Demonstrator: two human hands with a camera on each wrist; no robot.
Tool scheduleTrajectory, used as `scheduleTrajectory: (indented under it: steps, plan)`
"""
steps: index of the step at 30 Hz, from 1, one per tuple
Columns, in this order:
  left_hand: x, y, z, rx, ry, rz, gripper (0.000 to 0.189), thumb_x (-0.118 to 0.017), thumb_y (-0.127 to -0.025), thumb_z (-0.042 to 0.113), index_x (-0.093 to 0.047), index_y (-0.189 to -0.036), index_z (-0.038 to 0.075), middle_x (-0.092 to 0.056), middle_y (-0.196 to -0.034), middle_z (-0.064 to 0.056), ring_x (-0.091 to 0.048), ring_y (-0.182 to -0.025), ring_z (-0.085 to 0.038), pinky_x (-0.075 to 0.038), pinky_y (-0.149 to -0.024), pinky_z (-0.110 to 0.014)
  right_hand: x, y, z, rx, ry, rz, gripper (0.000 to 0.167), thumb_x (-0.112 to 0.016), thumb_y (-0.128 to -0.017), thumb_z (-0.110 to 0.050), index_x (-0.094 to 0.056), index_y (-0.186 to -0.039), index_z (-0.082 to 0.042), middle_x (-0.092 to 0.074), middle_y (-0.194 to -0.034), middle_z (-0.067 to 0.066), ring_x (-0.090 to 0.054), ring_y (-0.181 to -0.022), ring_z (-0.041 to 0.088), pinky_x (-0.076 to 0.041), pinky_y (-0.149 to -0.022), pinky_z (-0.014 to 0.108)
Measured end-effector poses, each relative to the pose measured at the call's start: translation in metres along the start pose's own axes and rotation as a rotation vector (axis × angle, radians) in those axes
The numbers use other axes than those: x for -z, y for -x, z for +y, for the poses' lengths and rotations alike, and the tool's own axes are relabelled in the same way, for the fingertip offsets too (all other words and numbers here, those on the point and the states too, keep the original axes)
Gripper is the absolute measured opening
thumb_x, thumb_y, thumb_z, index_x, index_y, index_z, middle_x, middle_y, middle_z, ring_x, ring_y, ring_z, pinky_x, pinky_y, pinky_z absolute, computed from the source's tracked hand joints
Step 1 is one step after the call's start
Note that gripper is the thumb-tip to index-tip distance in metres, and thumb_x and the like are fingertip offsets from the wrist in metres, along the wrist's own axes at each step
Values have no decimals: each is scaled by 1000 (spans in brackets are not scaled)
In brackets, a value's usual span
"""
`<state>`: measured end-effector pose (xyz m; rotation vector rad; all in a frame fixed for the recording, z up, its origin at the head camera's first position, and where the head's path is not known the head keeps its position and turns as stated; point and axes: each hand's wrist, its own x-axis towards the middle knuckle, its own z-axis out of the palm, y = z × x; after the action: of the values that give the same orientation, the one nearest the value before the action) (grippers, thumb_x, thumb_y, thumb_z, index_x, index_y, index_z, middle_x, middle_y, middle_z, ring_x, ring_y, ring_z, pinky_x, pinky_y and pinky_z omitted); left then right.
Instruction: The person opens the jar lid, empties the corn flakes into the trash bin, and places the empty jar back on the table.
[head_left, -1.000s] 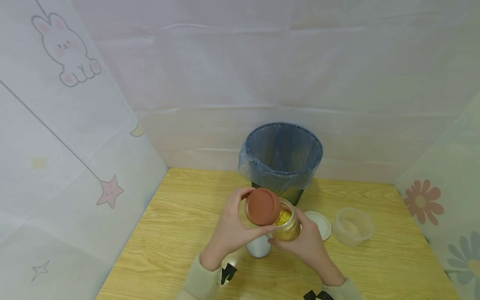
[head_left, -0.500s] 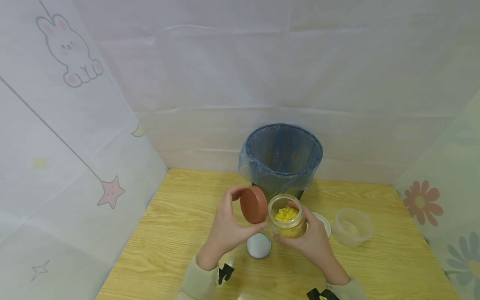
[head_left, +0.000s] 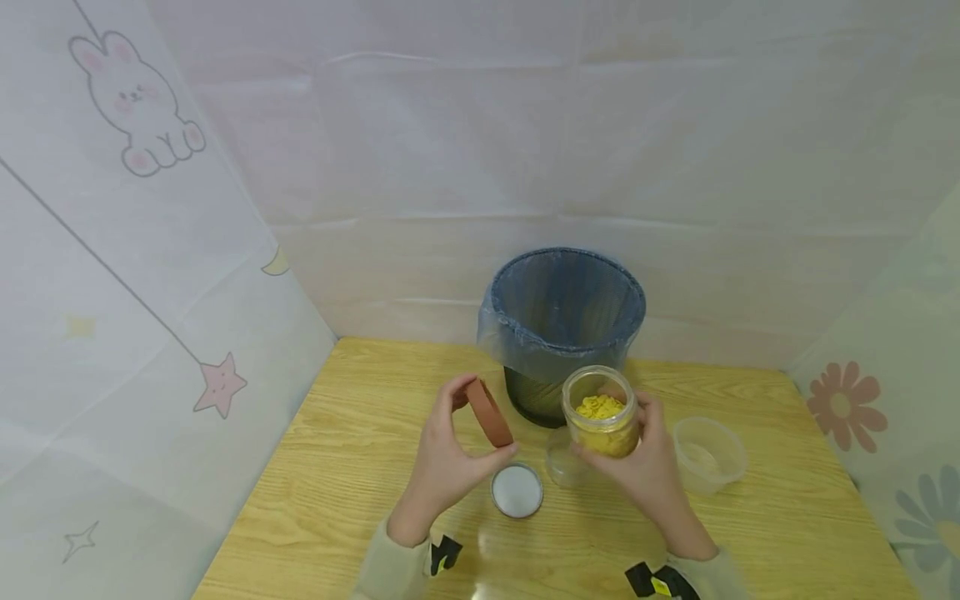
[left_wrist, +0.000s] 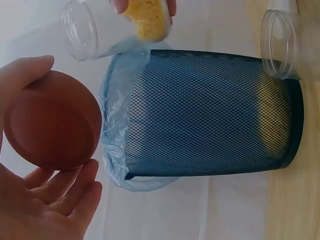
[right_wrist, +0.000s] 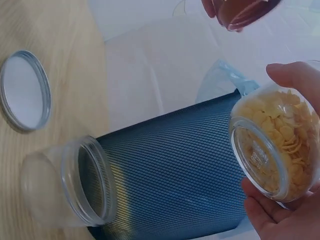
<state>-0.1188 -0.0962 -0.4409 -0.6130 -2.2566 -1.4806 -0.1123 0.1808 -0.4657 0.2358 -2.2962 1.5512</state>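
My left hand [head_left: 448, 458] holds a reddish-brown round lid [head_left: 491, 414] between thumb and fingers, tipped on edge above the table. To its right, my right hand [head_left: 651, 471] grips a clear jar [head_left: 609, 437] partly filled with yellow flakes [right_wrist: 287, 127] that look like cornflakes. The jar's mouth is uncovered and tilts toward the head camera. Lid and jar are apart. Under the hands, an empty clear jar [right_wrist: 62, 182] stands on the table, partly hidden in the head view by the right hand and its jar. Near it lies a round white lid with a silvery rim [head_left: 517, 491].
A dark mesh waste bin [left_wrist: 200, 115] with a blue plastic liner [head_left: 555, 354] stands at the back of the wooden table [head_left: 360, 433], behind the hands. A clear plastic tub [head_left: 708, 457] sits to the right. Printed sheets [head_left: 420, 150] enclose the back and sides.
The lid and the flake jar have moved apart, the jar to the right and slightly up, the lid left and turned edge-on. The empty jar has come into view; a white lid at right is hidden.
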Motion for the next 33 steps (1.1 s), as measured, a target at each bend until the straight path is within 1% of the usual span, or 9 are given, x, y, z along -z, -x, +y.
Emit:
scheduleTrajectory:
  steps: [3,6,11,16,19,22,25,29,33]
  plan:
    - [0,3,-3,14,17,7,97,-95,-73,26,-38,-151,19,-55,-139,0,-55,-124,-22,-45,-103,-48,6,-4,-3,12,15,23,95,-98,-64,-4,-41,-141,-3,-59,-132,8,-54,-115,13,-41,-92,18]
    - [-1,4,-5,20,23,14,99,-95,-73,24,-37,-152,18,-53,-141,-1,-54,-127,-23,-43,-107,-48,13,-10,-6,16,28,47,93,-96,-66,-2,-41,-142,0,-55,-130,11,-52,-114,13,-39,-92,17]
    - [0,7,-7,32,26,31,98,-95,-73,24,-38,-152,20,-54,-141,-4,-53,-128,-23,-43,-108,-45,23,-21,-7,20,2,88,89,-93,-67,4,-44,-141,-1,-55,-128,8,-54,-111,11,-42,-90,15]
    - [1,7,-8,40,23,40,97,-95,-72,22,-40,-151,19,-53,-140,-1,-54,-127,-22,-43,-107,-44,30,-37,-8,46,-41,119,90,-92,-66,8,-45,-142,-1,-55,-132,9,-54,-114,12,-44,-90,17]
    - [1,6,-8,40,21,43,96,-95,-72,21,-40,-151,19,-53,-141,0,-54,-127,-22,-43,-107,-44,33,-46,-9,58,-39,134,92,-91,-66,10,-46,-145,-3,-55,-134,10,-54,-113,14,-45,-88,19]
    - [2,7,-9,44,23,43,96,-95,-73,22,-40,-151,21,-53,-141,1,-54,-127,-22,-43,-107,-44,36,-54,-10,55,-10,155,93,-92,-65,9,-48,-146,-6,-57,-133,6,-54,-110,15,-44,-85,20]
    - [2,6,-9,48,27,45,95,-94,-74,23,-40,-151,22,-52,-141,2,-54,-127,-21,-43,-107,-43,38,-61,-12,40,3,171,97,-93,-64,8,-46,-147,-8,-55,-133,1,-52,-111,13,-43,-87,21]
    - [2,6,-10,52,33,49,93,-94,-75,24,-40,-151,24,-52,-142,3,-54,-127,-20,-43,-107,-43,39,-69,-14,55,-43,187,97,-92,-63,10,-41,-146,-3,-53,-133,1,-50,-114,13,-42,-91,21]
    - [2,6,-11,56,32,56,93,-94,-74,25,-40,-151,24,-53,-141,2,-54,-127,-20,-43,-107,-43,42,-76,-14,94,-37,224,92,-93,-61,11,-46,-140,1,-55,-128,3,-51,-111,14,-43,-89,21]
